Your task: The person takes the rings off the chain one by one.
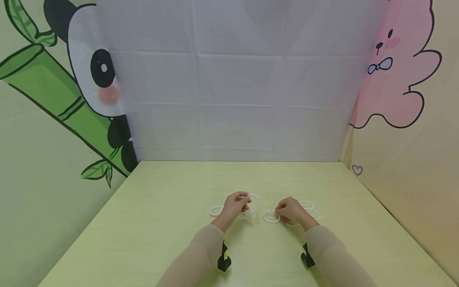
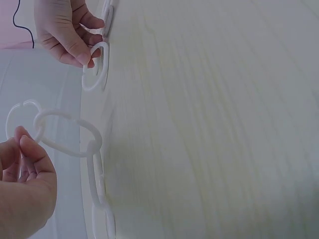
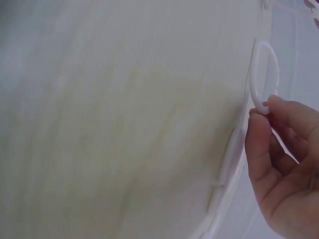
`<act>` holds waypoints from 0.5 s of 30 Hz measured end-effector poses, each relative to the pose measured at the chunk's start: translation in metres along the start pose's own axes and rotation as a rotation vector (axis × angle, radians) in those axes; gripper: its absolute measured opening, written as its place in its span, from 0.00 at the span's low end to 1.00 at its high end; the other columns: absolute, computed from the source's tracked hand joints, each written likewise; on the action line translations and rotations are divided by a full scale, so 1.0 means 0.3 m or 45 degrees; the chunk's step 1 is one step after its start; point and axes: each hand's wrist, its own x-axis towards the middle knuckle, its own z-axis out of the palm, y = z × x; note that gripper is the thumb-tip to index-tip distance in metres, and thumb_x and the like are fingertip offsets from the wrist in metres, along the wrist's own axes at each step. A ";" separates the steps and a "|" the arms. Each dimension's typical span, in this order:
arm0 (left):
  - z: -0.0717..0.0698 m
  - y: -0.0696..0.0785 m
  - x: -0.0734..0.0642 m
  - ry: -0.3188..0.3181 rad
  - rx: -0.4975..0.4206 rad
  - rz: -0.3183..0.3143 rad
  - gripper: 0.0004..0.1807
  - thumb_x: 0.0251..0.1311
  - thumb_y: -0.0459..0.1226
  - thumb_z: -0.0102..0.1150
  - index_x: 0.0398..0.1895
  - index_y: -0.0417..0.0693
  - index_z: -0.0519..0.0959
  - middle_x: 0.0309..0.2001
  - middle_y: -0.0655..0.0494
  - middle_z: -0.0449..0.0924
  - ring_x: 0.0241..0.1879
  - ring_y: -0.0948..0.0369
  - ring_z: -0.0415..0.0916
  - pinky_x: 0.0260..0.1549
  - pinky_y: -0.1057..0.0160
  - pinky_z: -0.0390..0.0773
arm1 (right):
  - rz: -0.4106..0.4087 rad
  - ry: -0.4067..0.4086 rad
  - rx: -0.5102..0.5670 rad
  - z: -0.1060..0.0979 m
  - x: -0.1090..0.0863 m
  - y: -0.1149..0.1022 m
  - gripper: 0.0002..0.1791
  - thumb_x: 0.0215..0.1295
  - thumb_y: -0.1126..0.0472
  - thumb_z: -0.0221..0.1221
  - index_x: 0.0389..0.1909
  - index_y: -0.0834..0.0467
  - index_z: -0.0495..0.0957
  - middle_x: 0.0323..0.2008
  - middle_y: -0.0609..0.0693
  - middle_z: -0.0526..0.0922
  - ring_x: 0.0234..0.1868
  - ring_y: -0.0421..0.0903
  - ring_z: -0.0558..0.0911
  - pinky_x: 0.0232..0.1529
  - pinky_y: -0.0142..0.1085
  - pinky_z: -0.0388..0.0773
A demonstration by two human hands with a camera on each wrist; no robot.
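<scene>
My left hand pinches an oval white plastic link between thumb and fingertips. In the left wrist view this link is hooked into more links, forming a white chain that drops to the table beside the hand. An end link of white plastic lies left of that wrist. My right hand is low over the table, a single white link pinched by one end between thumb and forefinger. A gap separates this link from the chain.
Loose white links lie around the right hand, partly hidden by it. Behind the pale wooden table stands a white sheet. Walls with painted animals rise at both sides. A black strap part hangs below the left sleeve.
</scene>
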 end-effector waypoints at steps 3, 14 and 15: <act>-0.001 0.002 -0.003 -0.007 -0.014 0.001 0.14 0.65 0.32 0.51 0.48 0.28 0.72 0.40 0.35 0.77 0.21 0.66 0.71 0.24 0.72 0.73 | 0.009 0.004 -0.021 0.006 0.000 0.003 0.04 0.55 0.70 0.62 0.23 0.63 0.80 0.16 0.51 0.76 0.13 0.42 0.71 0.16 0.31 0.72; 0.000 0.111 -0.092 -0.020 -0.018 0.028 0.09 0.65 0.28 0.48 0.44 0.29 0.73 0.35 0.37 0.77 0.22 0.65 0.71 0.27 0.68 0.74 | 0.011 0.000 -0.071 0.011 -0.006 -0.003 0.05 0.54 0.69 0.63 0.21 0.61 0.80 0.13 0.49 0.74 0.10 0.38 0.65 0.12 0.26 0.62; 0.000 0.110 -0.091 -0.019 -0.020 0.029 0.09 0.65 0.28 0.48 0.44 0.29 0.73 0.36 0.37 0.77 0.22 0.65 0.71 0.27 0.68 0.74 | 0.008 -0.003 -0.080 0.011 -0.006 -0.003 0.05 0.54 0.69 0.63 0.21 0.61 0.80 0.12 0.49 0.73 0.10 0.38 0.65 0.12 0.26 0.62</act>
